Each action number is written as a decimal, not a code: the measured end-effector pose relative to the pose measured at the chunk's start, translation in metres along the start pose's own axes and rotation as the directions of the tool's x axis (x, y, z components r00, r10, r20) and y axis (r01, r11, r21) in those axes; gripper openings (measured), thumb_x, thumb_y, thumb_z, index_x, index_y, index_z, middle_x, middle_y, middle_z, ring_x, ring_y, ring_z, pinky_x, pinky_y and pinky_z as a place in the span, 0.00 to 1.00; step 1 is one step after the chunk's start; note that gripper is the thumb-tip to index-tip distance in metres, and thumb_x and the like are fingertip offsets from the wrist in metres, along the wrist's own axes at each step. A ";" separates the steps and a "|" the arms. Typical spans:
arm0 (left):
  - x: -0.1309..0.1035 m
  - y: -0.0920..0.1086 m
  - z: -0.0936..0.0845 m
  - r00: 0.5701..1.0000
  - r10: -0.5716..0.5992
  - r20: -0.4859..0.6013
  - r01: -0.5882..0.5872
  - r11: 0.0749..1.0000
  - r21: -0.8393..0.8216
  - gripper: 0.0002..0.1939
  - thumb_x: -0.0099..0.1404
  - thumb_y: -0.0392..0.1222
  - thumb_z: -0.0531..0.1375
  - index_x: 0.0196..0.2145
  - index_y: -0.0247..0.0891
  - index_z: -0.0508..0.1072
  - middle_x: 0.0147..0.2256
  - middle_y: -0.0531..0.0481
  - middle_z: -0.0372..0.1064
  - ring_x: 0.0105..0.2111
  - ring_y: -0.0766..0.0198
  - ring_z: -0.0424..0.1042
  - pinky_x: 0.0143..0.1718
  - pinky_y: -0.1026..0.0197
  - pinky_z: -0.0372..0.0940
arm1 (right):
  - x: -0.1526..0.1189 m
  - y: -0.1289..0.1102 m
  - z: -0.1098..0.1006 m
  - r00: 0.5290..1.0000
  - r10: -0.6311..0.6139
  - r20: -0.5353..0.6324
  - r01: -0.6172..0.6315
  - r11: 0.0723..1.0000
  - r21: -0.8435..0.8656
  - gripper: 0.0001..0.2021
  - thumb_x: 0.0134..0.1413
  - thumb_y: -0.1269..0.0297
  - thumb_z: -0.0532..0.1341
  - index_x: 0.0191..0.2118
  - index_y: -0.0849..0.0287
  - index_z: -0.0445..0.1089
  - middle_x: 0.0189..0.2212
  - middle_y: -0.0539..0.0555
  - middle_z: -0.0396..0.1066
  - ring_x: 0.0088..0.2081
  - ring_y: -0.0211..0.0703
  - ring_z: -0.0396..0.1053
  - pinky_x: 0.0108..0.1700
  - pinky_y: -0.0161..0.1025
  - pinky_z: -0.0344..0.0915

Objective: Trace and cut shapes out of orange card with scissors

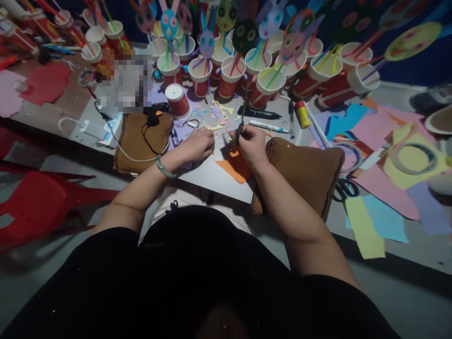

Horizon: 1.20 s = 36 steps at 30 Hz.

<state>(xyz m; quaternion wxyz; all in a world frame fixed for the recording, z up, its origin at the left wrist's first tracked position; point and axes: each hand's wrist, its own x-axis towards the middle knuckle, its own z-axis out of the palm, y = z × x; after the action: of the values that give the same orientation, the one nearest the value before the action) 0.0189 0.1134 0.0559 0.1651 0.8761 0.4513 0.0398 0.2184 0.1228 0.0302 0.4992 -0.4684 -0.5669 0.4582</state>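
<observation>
R hand point(251, 145) fisted on scissors point(241, 123), blades to 12, clear of orange paper point(236, 165). L hand point(198, 145) curled, pinning scrap on bench point(212, 176) at 9; grip unclear.

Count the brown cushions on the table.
2. One brown cushion lies left of the left hand, a black cable across it; the other brown cushion sits under the right forearm. Paper scraps could hide more.

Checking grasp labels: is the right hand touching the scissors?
Touching. The head view shows the right hand closed around the handles of the scissors, blades pointing up and away above the orange paper.
</observation>
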 end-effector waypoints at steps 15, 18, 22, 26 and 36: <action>-0.014 -0.007 0.011 0.947 -0.167 -0.274 0.025 0.890 -0.456 0.04 0.58 0.39 0.60 0.30 0.37 0.75 0.27 0.51 0.71 0.29 0.64 0.67 0.33 0.61 0.59 | -0.007 0.010 0.006 0.969 -0.022 0.247 0.061 0.987 -0.150 0.08 0.46 0.61 0.69 0.24 0.58 0.73 0.23 0.49 0.68 0.28 0.38 0.62 0.32 0.38 0.58; -0.013 0.000 0.014 0.935 -0.192 -0.299 0.026 0.876 -0.482 0.03 0.57 0.37 0.61 0.29 0.37 0.75 0.26 0.51 0.72 0.28 0.64 0.67 0.33 0.61 0.59 | -0.008 0.008 0.007 0.962 -0.040 0.270 0.091 0.980 -0.178 0.08 0.47 0.63 0.68 0.23 0.58 0.72 0.22 0.48 0.66 0.27 0.37 0.60 0.32 0.37 0.56; -0.013 0.004 0.018 0.928 -0.212 -0.306 0.025 0.855 -0.517 0.03 0.58 0.37 0.61 0.30 0.37 0.74 0.28 0.51 0.73 0.28 0.65 0.68 0.33 0.62 0.61 | -0.009 0.006 0.008 0.960 -0.054 0.276 0.107 0.978 -0.179 0.11 0.46 0.66 0.68 0.20 0.58 0.66 0.21 0.47 0.63 0.27 0.36 0.58 0.32 0.37 0.54; -0.027 0.000 0.009 0.892 -0.247 -0.378 0.112 0.932 -0.344 0.11 0.59 0.46 0.65 0.37 0.38 0.74 0.38 0.46 0.76 0.39 0.57 0.71 0.44 0.56 0.63 | -0.009 0.006 0.008 0.961 -0.069 0.269 0.123 0.974 -0.189 0.11 0.47 0.69 0.67 0.21 0.58 0.64 0.21 0.46 0.61 0.27 0.36 0.58 0.33 0.37 0.54; -0.053 -0.009 0.010 0.873 -0.383 -0.303 0.389 0.920 -0.045 0.24 0.65 0.47 0.59 0.57 0.38 0.66 0.58 0.38 0.66 0.59 0.43 0.61 0.58 0.44 0.52 | -0.008 0.011 0.010 0.969 -0.099 0.225 0.145 0.969 -0.199 0.11 0.47 0.71 0.64 0.20 0.58 0.63 0.21 0.47 0.60 0.28 0.36 0.58 0.34 0.37 0.54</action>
<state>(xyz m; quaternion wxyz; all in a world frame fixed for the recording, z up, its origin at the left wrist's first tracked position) -0.0170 0.0725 0.0478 0.0902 0.7530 0.6373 0.1372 0.2102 0.1162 0.0177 0.4094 -0.4317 -0.6911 0.4104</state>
